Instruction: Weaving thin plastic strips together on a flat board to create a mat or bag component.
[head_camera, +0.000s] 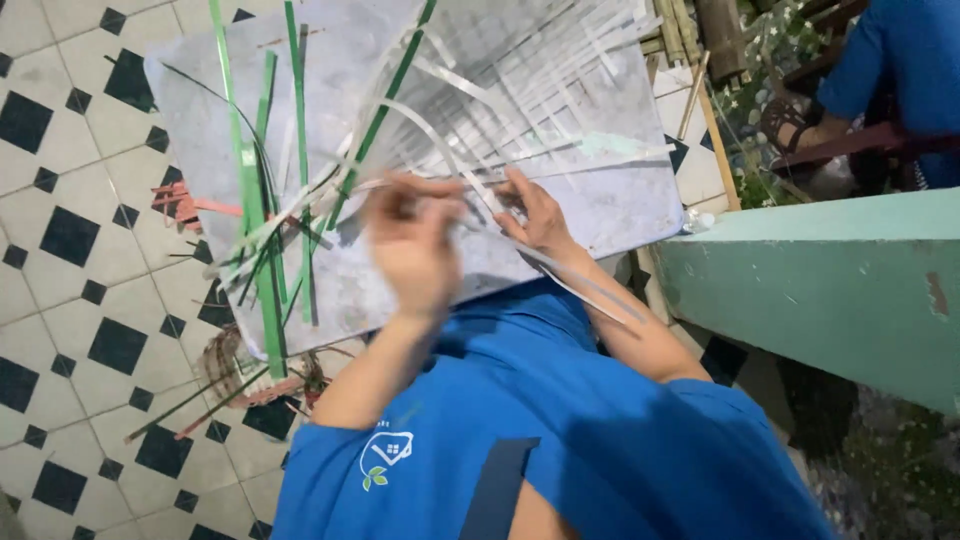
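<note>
We wear a bright blue short-sleeved shirt, its fabric creased across the front. A small white emblem shaped like a house with a green leaf sits on it, beside a darker blue vertical stripe. Our forearms are bare below the sleeves, with no gloves or rings visible.

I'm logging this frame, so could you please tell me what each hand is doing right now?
Left hand: blurred, closed on a white strip.
Right hand: fingers pinching the white strips on the board.

A grey board (620, 200) carries loose green strips (250, 190) and white strips (480, 100).
</note>
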